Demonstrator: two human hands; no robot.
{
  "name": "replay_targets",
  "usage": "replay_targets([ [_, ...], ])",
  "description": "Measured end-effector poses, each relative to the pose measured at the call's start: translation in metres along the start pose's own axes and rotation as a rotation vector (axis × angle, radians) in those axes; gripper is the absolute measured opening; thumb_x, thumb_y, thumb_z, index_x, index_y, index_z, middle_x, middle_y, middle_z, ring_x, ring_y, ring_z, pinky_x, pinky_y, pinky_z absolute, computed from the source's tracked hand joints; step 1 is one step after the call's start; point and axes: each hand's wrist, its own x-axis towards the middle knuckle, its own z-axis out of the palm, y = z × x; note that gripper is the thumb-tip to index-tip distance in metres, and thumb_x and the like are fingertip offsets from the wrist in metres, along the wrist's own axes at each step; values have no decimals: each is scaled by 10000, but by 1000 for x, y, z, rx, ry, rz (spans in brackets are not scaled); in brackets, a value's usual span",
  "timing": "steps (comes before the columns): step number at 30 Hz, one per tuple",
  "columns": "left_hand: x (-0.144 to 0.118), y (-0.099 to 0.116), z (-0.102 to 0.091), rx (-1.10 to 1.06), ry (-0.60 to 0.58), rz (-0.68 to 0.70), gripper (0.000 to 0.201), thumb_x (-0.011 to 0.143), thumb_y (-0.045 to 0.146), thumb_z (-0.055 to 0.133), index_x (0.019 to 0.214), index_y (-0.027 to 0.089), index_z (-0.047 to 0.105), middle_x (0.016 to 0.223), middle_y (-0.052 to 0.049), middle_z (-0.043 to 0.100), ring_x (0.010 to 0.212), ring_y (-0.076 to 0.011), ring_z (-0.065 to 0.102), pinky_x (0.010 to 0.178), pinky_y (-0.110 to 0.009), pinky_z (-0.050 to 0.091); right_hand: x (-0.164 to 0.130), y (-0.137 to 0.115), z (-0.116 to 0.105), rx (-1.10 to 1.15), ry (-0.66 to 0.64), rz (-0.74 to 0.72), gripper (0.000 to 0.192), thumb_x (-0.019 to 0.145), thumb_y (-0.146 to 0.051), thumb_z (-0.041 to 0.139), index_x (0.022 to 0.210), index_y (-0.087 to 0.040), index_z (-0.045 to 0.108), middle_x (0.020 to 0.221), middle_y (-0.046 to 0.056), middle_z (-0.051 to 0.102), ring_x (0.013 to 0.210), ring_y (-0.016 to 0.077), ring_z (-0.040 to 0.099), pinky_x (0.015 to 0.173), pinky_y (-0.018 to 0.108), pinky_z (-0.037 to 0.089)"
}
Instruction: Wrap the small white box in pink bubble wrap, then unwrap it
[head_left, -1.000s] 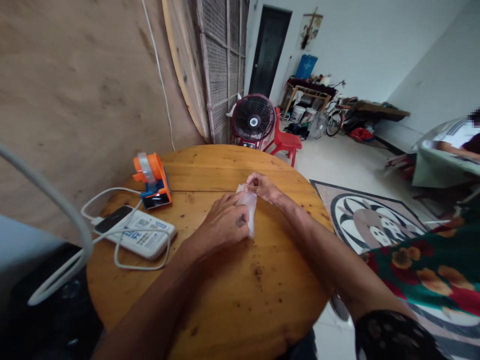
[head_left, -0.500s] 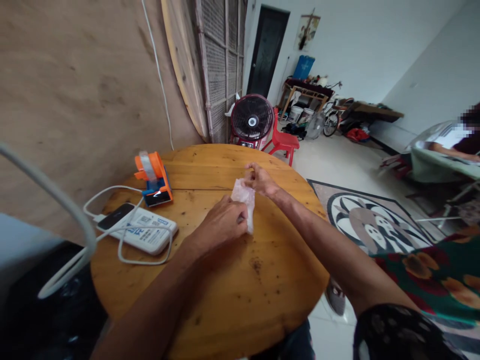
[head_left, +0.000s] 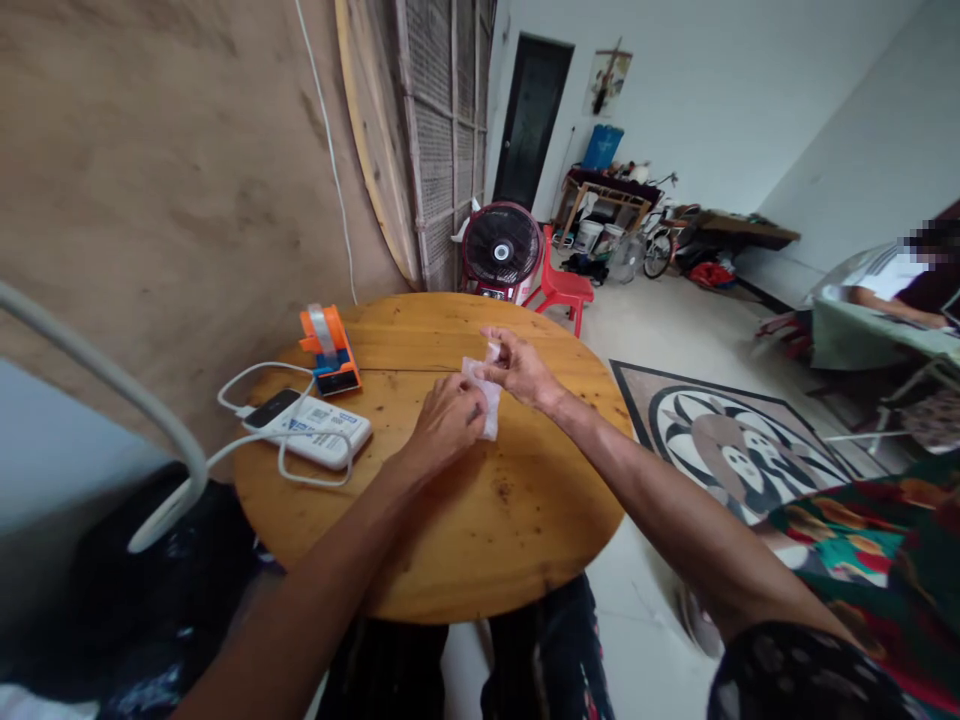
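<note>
**Both hands on a small clear bag**

The left hand (head_left: 444, 425) presses down on the bag (head_left: 486, 400), its fingers curled together over the near edge. The right hand (head_left: 517, 368) pinches the bag's far top edge between thumb and forefinger, its other fingers loosely bent. The bag lies between the two hands, low on the round tabletop (head_left: 480, 520). Well left of the left fingers sit a white power bank (head_left: 326, 435) with a cable (head_left: 247, 385) and an orange tape dispenser (head_left: 330, 350).
</note>
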Motion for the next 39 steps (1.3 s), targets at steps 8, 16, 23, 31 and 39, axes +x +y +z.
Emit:
replay_targets([
  [8,-7,-2,13,-182,177,-233,523,759,274,621,1234,173,428,1197,-127,475,1179,-291,449,1001,-457,392,-26,-7,9,-17,-29,-12,670,713,-218,701,1327,-159,438,691,-61,518,630,105,497,666,263,460],
  [16,-13,-4,21,-296,198,-107,485,831,198,527,1309,204,442,1346,-120,425,1286,-247,405,1083,-431,354,-49,-1,15,-198,16,-74,630,769,-229,650,1364,-182,447,803,-11,598,705,132,573,725,283,484],
  [23,-16,0,18,-217,173,-74,171,831,134,469,960,201,560,1108,-77,527,1140,-217,480,989,-372,423,-76,-3,24,-404,47,-134,596,829,-215,614,1396,-173,436,869,30,678,831,172,645,859,319,490],
  [31,-19,-5,14,-246,129,-49,176,812,144,439,893,190,588,949,-51,628,950,-196,548,888,-332,448,-87,-7,42,-689,122,-54,671,854,-208,572,1484,-206,342,1020,117,699,935,252,648,869,383,494],
  [39,-32,-15,-8,-393,-86,44,448,690,112,494,1122,169,597,1119,-63,652,1017,-188,597,947,-327,465,-91,-3,48,-815,106,-103,713,876,-206,536,1523,-243,238,1088,131,674,958,259,633,849,386,502],
])
